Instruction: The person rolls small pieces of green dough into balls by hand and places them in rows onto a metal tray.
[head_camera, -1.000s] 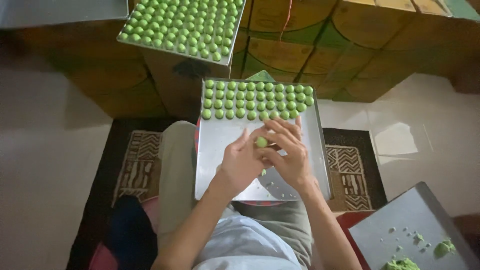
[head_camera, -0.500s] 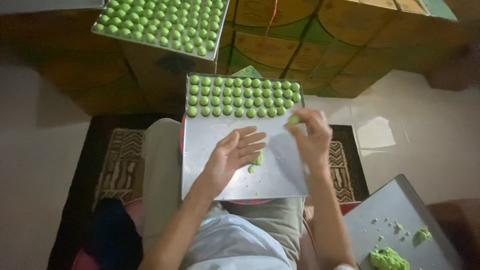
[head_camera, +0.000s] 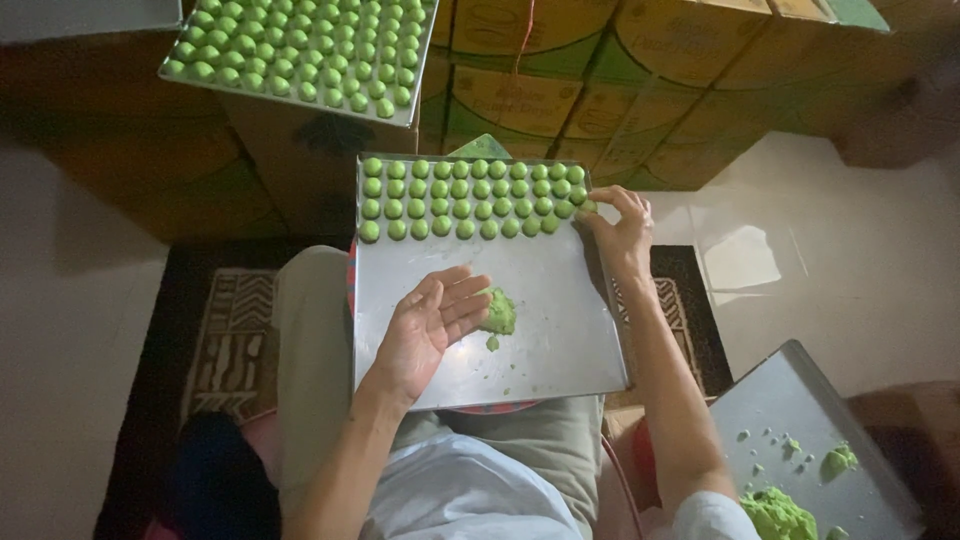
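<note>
Dough, a small green lump (head_camera: 499, 312) with a crumb (head_camera: 492, 343) just below it, lay on the bare part of the metal tray (head_camera: 530, 350) resting on the person's lap, in the single head view. It sat just to the right of the left hand (head_camera: 425, 330), touching its fingertips; that hand lay palm up and loose, fingers spread, grasping nothing. The left hand was far nearer to the lump than the right hand (head_camera: 622, 228), which sat at the tray's far right edge, its fingertips pinched around what looked like one green ball (head_camera: 588, 206) at the end of the rows. Four rows of green balls (head_camera: 465, 198) filled the tray's far end, roughly nine to ten in each. Beyond the tray stood a second tray (head_camera: 300, 50), crowded with balls, on stacked cartons (head_camera: 600, 90). Right of the lap tray, nearer the person, a third tray (head_camera: 800, 420) held two larger dough heaps (head_camera: 775, 512) and scattered bits.
</note>
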